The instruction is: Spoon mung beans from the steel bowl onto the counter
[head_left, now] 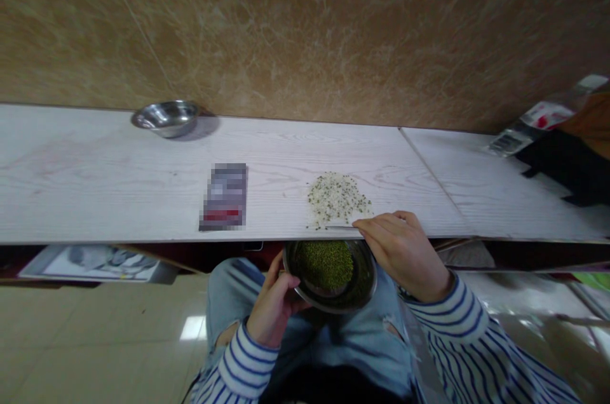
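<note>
My left hand (281,302) grips the left rim of a steel bowl (366,293), thumb over the edge. Green mung beans (328,264) lie in the bowl, which I hold above my lap, just under the table's front edge. Above it on the table spreads a loose pile of white grains mixed with green beans (336,197). My right hand (405,251) is closed around a thin metal tool (339,227), its narrow tip lying along the near edge of the pile. The tool's handle is hidden in the fingers, so its exact kind does not show.
A second steel bowl (166,118) stands near the wall at the back left of the white table (119,188). A blurred-out flat dark item (225,196) lies left of the pile. Clear plastic packaging (538,121) and a black-and-brown item (581,150) are at the far right.
</note>
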`<state>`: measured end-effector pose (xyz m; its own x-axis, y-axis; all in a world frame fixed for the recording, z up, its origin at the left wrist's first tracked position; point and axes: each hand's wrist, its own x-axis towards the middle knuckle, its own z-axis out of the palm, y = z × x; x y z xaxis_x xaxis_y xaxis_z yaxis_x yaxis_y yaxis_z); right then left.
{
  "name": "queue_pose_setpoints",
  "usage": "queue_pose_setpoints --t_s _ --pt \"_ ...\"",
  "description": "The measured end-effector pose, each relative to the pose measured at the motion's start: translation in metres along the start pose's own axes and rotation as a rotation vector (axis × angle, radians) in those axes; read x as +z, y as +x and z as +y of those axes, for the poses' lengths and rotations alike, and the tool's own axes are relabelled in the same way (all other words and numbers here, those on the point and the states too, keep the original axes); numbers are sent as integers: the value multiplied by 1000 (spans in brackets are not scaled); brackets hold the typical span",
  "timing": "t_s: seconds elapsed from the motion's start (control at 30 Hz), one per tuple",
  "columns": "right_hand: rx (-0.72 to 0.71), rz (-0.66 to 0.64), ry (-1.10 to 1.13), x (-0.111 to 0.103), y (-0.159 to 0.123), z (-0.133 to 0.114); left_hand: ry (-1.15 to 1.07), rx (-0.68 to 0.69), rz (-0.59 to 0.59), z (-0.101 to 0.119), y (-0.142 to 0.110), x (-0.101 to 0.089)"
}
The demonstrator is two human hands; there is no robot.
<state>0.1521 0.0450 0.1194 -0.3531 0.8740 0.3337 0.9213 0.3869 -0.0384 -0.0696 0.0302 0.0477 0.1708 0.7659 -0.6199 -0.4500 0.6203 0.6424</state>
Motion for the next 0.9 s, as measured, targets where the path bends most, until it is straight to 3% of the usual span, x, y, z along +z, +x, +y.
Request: queue_pose_setpoints --t_s 0.43,0.9 --pt "-19 9 -6 -2 7 -11 -1 -8 -8 0 -1 0" --pt "22 -17 -51 -6 -6 -6 -17 -9 -12 -1 -1 -1"
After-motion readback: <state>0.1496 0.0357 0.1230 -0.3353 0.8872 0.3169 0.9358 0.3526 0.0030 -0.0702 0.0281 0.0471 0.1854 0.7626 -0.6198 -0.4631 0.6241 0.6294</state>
